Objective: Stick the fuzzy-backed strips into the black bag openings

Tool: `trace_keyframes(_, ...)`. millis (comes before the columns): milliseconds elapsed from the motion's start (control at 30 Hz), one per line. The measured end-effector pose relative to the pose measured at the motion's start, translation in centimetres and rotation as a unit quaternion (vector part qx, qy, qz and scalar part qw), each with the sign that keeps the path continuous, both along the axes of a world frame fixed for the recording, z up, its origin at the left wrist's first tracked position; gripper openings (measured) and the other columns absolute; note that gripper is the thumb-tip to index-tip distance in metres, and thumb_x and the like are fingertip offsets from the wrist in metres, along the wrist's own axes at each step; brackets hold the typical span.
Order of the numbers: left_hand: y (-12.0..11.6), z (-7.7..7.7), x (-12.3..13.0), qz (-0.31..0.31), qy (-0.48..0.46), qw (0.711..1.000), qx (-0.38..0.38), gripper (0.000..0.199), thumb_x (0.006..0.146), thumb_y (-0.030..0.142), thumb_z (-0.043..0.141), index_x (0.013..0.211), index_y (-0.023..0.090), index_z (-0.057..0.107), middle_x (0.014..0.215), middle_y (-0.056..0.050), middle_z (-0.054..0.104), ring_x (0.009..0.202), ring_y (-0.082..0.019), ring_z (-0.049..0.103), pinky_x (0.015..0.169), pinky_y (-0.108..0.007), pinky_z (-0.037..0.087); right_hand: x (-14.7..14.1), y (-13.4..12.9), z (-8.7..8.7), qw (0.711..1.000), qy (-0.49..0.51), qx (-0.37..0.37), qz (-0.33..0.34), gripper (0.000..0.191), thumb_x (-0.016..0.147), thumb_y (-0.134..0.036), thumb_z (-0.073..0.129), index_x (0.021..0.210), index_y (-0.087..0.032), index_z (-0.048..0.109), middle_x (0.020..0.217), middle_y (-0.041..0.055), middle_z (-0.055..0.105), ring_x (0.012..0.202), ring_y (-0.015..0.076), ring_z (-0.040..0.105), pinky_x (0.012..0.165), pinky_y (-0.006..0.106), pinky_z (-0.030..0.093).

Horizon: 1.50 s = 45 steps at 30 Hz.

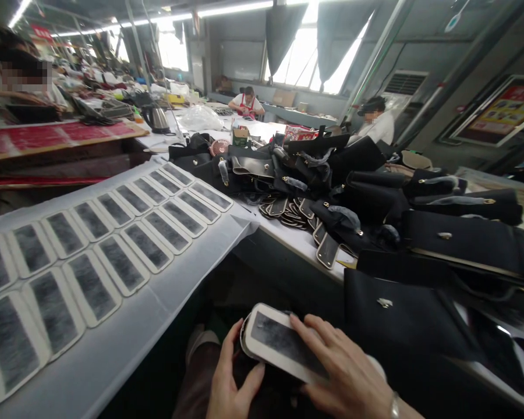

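Low in the head view, a rounded panel with a pale border and dark grey centre lies over a darker piece held above my lap. My left hand grips its near left end, thumb in front and fingers behind the edge. My right hand presses across its right part, fingers on the upper face, hiding that end. Similar panels lie in two rows on the white-covered table at the left.
Black bags with metal clasps are piled on the right table. Small dark straps lie near its edge. A kettle and a pink fan stand farther back. Several people sit at other tables.
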<state>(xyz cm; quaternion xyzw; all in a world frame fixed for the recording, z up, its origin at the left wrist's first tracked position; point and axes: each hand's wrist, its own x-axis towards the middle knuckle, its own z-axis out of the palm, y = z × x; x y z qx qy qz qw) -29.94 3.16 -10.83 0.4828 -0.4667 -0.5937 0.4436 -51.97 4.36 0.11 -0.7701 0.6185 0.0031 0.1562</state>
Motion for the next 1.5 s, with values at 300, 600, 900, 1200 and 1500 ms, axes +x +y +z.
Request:
trace_keyframes(300,-0.3,0.6,0.0,0.012,0.003,1.0,0.004,0.066,0.08,0.05,0.066,0.139,0.027,0.043,0.147,-0.005,0.048,0.134,-0.025,0.048,0.113,-0.034,0.039,-1.6,-0.1,-1.8,0.997,-0.038,0.056,0.033,0.094,0.064,-0.024,0.068,0.15,-0.034,0.033,0.153,0.01,0.041,0.132,0.0371,0.049,0.109,0.058,0.043)
trace_keyframes(600,-0.4,-0.1,-0.8,0.042,0.028,0.998,0.027,0.064,0.078,0.049,0.067,0.135,0.027,0.044,0.145,-0.007,0.049,0.13,-0.028,0.051,0.111,-0.039,0.041,-2.1,-0.2,-4.4,0.998,-0.044,0.037,0.036,0.058,0.097,-0.056,0.034,0.151,-0.038,0.028,0.16,0.0081,0.022,0.142,0.0353,0.035,0.108,0.064,0.04)
trace_keyframes(900,-0.4,0.9,-1.5,0.054,0.067,0.994,0.06,0.068,0.072,0.032,0.06,0.136,0.02,0.039,0.14,-0.011,0.051,0.126,-0.029,0.053,0.106,-0.04,0.042,-1.6,-1.4,-2.1,0.996,0.012,0.092,0.017,0.055,0.099,-0.056,0.027,0.149,-0.036,0.036,0.162,0.0054,0.014,0.143,0.0345,0.032,0.116,0.059,0.032)
trace_keyframes(1200,-0.4,1.3,-1.3,0.039,0.056,0.996,0.048,0.067,0.071,0.036,0.063,0.133,0.02,0.042,0.136,-0.01,0.055,0.12,-0.029,0.056,0.107,-0.042,0.039,-1.3,-1.7,-2.5,0.995,0.039,0.014,0.086,0.048,0.094,-0.039,0.044,0.141,-0.028,0.052,0.153,0.0106,0.039,0.127,0.0332,0.055,0.098,0.053,0.055)
trace_keyframes(1500,-3.6,0.8,0.3,0.036,0.212,0.958,0.19,0.048,0.089,0.055,0.056,0.117,0.017,0.059,0.124,-0.009,0.065,0.12,-0.027,0.056,0.098,-0.036,0.043,-1.3,-0.7,-7.7,0.975,-0.013,-0.219,0.044,0.051,0.078,-0.028,0.06,0.129,-0.03,0.053,0.137,0.0061,0.056,0.129,0.0319,0.049,0.09,0.052,0.052)
